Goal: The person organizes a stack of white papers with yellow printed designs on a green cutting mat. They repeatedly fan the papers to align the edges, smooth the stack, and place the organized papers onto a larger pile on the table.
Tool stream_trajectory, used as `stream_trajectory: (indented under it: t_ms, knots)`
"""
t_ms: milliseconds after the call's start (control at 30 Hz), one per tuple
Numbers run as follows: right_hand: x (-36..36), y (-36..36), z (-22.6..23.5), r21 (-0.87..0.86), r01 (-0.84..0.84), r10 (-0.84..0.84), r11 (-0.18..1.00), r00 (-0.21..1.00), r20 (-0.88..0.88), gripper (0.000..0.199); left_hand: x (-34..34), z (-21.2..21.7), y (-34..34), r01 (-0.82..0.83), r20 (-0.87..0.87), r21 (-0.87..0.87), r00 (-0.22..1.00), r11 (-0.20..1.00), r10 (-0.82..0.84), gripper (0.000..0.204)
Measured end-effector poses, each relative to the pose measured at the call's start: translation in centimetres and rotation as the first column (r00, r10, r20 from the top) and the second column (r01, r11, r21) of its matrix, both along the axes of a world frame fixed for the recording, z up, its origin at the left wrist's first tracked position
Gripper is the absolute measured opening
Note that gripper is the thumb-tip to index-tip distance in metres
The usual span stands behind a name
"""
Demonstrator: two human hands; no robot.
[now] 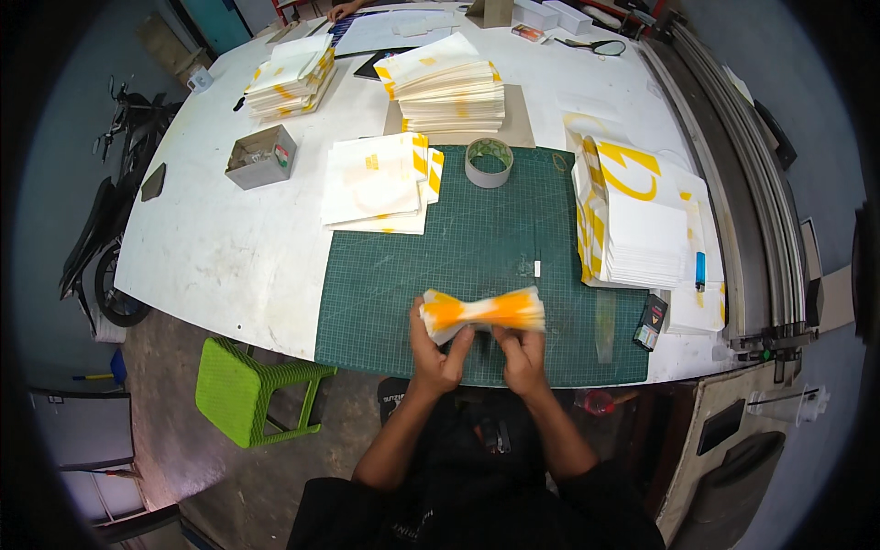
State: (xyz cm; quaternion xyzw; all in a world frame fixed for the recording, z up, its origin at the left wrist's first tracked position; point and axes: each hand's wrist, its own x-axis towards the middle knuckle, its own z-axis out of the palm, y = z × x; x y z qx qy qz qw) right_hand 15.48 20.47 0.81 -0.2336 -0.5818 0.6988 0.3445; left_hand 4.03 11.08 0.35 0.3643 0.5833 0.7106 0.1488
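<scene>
Paper bundle (500, 308), white with orange-yellow and blurred, is held between our two hands above the near part of the green cutting mat (495, 243); it is narrow in the middle and flared at both ends. Our left hand (433, 356) grips its left end and our right hand (523, 357) grips it toward the right, thumbs on the near side. We cannot tell how the fingers behind the paper press.

Beyond the mat, to the left, we have an open grey box (259, 176) on the white table (220, 252), with small items inside, too small for us to name. Farther off, near the table's left edge, stands a white mug (200, 81); we cannot see what it holds. Two white boxes (568, 17) sit side by side at the far edge, their contents hidden from us. At the far right we see a clear plastic cup (799, 405) whose contents we cannot make out.

On the mat, a tape roll (487, 174) lies just beside a low pile of white-and-yellow paper (371, 183). A taller stack (637, 229) rests at the mat's right edge.
</scene>
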Motion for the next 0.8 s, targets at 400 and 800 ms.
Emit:
stream_trajectory:
  t_ms: [400, 800]
  knots:
    - [1.3, -0.4, -1.2, -0.011, -0.077, 0.077, 0.997, 0.996, 0.043, 0.047, 0.2, -0.2, -1.4, 0.029, 0.089, 0.025, 0.996, 0.999, -0.031, 0.036]
    - [-2.4, -0.4, 2.6, -0.122, 0.081, -0.094, 0.989, 0.990, -0.107, 0.061, -0.8, 5.4, 3.5, -0.165, 0.768, 0.370, 0.608, 0.914, -0.201, 0.044]
